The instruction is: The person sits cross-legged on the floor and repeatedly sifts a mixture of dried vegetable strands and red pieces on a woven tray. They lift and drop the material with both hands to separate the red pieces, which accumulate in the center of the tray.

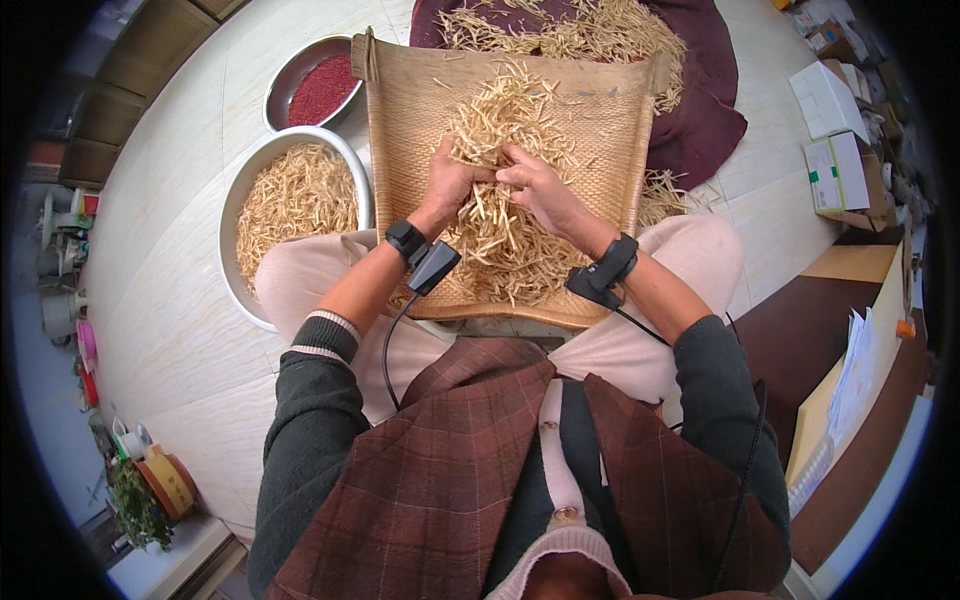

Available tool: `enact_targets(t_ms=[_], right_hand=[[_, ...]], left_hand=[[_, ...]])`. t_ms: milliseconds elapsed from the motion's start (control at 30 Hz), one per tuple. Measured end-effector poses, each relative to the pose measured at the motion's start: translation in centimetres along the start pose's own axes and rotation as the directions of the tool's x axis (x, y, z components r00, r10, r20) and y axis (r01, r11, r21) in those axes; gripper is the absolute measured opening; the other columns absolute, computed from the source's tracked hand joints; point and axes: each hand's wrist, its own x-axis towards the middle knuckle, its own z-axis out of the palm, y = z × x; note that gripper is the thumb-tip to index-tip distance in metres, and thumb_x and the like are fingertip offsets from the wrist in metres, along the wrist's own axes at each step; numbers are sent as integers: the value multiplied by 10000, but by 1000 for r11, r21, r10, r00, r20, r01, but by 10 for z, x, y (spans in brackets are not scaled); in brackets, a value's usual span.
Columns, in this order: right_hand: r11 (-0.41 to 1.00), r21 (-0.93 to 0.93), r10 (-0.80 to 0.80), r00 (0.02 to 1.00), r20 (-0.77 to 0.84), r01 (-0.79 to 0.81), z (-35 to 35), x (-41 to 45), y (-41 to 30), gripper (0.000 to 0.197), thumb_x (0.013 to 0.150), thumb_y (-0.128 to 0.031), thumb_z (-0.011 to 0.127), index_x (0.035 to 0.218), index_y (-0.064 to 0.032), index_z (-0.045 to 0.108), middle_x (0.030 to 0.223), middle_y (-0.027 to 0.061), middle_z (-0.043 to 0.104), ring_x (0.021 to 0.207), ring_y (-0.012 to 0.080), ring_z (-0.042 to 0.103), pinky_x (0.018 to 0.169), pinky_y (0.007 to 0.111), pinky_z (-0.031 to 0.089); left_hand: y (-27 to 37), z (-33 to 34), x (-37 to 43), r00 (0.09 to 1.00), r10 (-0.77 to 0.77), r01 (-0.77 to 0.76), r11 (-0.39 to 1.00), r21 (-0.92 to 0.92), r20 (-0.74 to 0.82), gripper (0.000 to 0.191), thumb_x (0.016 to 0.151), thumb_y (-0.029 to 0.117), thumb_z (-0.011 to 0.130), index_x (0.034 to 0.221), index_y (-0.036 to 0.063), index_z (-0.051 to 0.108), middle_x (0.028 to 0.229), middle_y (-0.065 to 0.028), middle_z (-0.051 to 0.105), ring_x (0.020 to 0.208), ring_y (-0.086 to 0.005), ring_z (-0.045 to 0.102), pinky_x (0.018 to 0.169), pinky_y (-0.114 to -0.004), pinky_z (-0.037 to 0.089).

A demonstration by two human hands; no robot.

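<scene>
A woven winnowing basket (405, 127) with a wooden board along its far edge lies before me, across my crossed legs. Dried bean pods (517, 270), straw-coloured and slender, are heaped along its middle. Over the heap my left hand (448, 184) grips some pods, its thumb pointing to the right. Close against it, my right hand (541, 191) pinches pods with bent fingers, and the fingertips of both hands nearly meet. Which single pods the fingers hold is too small to tell. Each wrist wears a black strap with a small cabled device.
Left of the basket stand a round basin (364, 180) full of pods and a metal bowl (279, 94) of small red beans. Beyond it, a dark red cloth (701, 142) bears more pods. Cardboard boxes (836, 176) line the right side. A potted plant (139, 502) is lower left.
</scene>
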Motion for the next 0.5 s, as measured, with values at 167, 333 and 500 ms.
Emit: enact_targets(t_ms=[167,333,500], right_hand=[[985,-61,-164,986,-12,163,-6,-3,-21,679,892,-335,490,1453,-77,206,1471,205,260,1326,376,299,940,547,408],[949,-17,-313,932,-185,316,-37,4,-22,520,943,-331,432,1364,-39,345,1282,205,491,1068,285,571,618,319,586],[965,-17,-245,876,-416,262,-65,16,3,344,937,-237,491,1195,-10,487,1049,141,630,871,176,630,571,263,555]], left_hand=[[11,-14,4,999,49,-49,998,-49,10,383,688,-99,684,1049,-16,586,955,-102,671,815,-178,653,690,-280,550],[18,-26,1,1000,-14,13,992,-122,-4,225,775,-2,652,996,-42,629,865,-85,678,732,-157,658,657,-268,553],[31,-48,0,997,-67,57,970,-236,-32,190,839,95,625,967,-45,632,829,-93,675,690,-168,666,627,-281,572]])
